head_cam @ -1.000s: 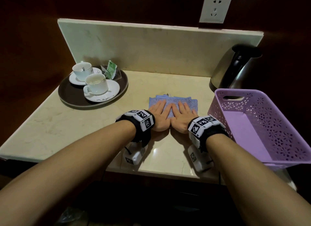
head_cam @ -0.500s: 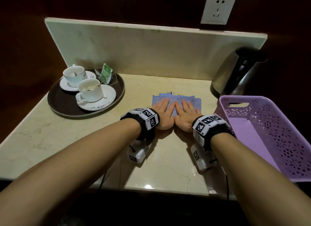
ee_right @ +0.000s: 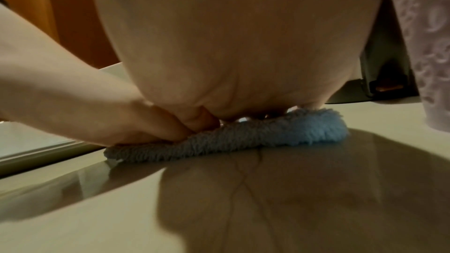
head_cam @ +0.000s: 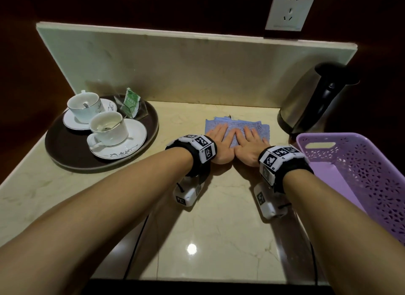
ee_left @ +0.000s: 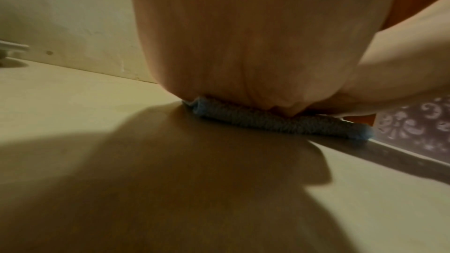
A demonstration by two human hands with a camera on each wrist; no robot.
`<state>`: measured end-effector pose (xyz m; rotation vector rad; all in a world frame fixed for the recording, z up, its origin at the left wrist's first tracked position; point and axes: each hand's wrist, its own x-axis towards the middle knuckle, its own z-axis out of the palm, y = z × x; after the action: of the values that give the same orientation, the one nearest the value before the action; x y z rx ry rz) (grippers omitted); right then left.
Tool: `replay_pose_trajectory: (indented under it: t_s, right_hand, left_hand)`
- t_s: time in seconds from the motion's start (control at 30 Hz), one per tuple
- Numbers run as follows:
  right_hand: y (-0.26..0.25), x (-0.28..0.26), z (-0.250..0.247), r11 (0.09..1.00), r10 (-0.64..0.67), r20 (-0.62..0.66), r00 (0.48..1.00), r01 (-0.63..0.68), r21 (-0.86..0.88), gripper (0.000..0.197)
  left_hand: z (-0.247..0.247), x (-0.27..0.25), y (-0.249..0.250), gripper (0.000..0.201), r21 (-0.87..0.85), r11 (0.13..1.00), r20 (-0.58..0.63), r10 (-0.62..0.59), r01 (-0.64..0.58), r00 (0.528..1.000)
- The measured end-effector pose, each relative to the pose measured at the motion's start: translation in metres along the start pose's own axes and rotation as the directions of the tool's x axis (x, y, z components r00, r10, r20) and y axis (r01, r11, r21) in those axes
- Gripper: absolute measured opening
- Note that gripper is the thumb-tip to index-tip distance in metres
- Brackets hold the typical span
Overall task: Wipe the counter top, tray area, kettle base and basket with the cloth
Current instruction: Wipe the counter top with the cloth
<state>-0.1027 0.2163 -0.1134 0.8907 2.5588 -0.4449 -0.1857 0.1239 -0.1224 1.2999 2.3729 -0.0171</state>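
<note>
A folded blue cloth (head_cam: 237, 126) lies flat on the cream marble counter top (head_cam: 219, 218), towards the back. My left hand (head_cam: 219, 139) and right hand (head_cam: 252, 141) lie side by side on it, palms down, fingers straight, pressing it onto the stone. The left wrist view shows the cloth (ee_left: 280, 122) edge-on under my left palm (ee_left: 255, 45); the right wrist view shows the cloth (ee_right: 243, 136) under my right palm (ee_right: 231, 45). A steel kettle (head_cam: 306, 101) stands at the back right. The purple perforated basket (head_cam: 372, 174) sits right of my right wrist.
At the left a round brown tray (head_cam: 63, 147) carries two white cups on saucers, each with a spoon, and green tea sachets (head_cam: 131, 103). A marble backsplash (head_cam: 186, 68) closes the back, with a wall socket (head_cam: 287, 7) above it. Dark wood walls stand at both sides.
Both hands and the cloth under them have slid a little farther back on the counter, towards the backsplash. The view has dropped lower, showing more of the front of the counter.
</note>
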Motion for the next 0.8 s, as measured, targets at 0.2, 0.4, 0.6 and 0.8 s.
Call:
replay_pose_trajectory:
  t_s: [0.2,0.4,0.6,0.8]
  right_hand:
    - [0.003,0.015,-0.007,1.000,0.026,-0.016,1.000,-0.026,0.006,0.067]
    - [0.004,0.027,-0.014,0.999,0.037,-0.022,0.999,-0.037,-0.018,0.063]
    - [0.006,0.036,-0.019,0.999,0.051,-0.039,0.998,-0.051,0.000,0.062]
    - [0.007,0.046,-0.025,0.998,0.054,-0.031,0.998,-0.054,-0.009,0.063]
  left_hand:
    - [-0.005,0.020,-0.002,0.064,0.015,1.000,-0.001,0.015,-0.015,1.000]
    - [-0.010,0.033,-0.003,0.065,0.013,1.000,0.006,0.023,-0.023,1.000]
    - [-0.014,0.047,-0.004,0.064,0.004,0.999,-0.010,0.036,-0.036,0.999]
    - [-0.017,0.056,-0.005,0.063,-0.005,0.999,-0.024,0.036,-0.037,0.999]
